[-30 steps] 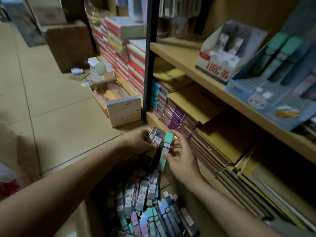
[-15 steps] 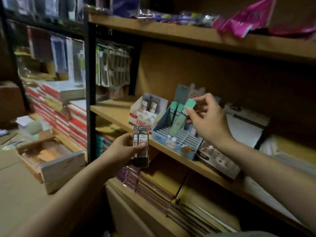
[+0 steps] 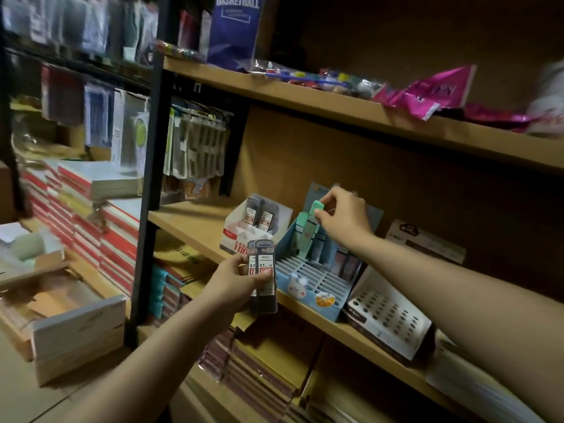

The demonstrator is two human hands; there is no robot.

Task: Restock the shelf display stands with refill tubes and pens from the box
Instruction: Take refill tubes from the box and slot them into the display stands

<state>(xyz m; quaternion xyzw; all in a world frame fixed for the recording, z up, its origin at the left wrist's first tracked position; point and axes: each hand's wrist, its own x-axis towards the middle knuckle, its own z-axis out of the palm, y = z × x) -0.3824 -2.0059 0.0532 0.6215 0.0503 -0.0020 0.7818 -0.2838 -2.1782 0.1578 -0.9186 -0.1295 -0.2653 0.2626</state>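
My right hand (image 3: pixel 343 213) pinches the top of a green refill tube (image 3: pixel 309 230) that stands tilted in the back rows of the blue display stand (image 3: pixel 308 285), next to another green tube. My left hand (image 3: pixel 235 282) holds two dark grey refill tubes (image 3: pixel 262 276) with white and red labels upright, in front of the shelf edge. A white and red stand (image 3: pixel 241 236) to the left holds two similar grey tubes (image 3: pixel 259 213). The supply box is out of view.
A dark stand with round holes (image 3: pixel 387 322) sits right of the blue one on the wooden shelf (image 3: pixel 189 218). A black upright post (image 3: pixel 149 190) bounds the shelf's left side. Stacked notebooks (image 3: pixel 100 221) and an open carton (image 3: pixel 70 325) lie left. Pink packets (image 3: pixel 427 93) lie on the upper shelf.
Both hands rose from the box on the floor to the shelf. My right hand has brought the green tube into the blue stand; my left hand keeps hold of the grey tubes.
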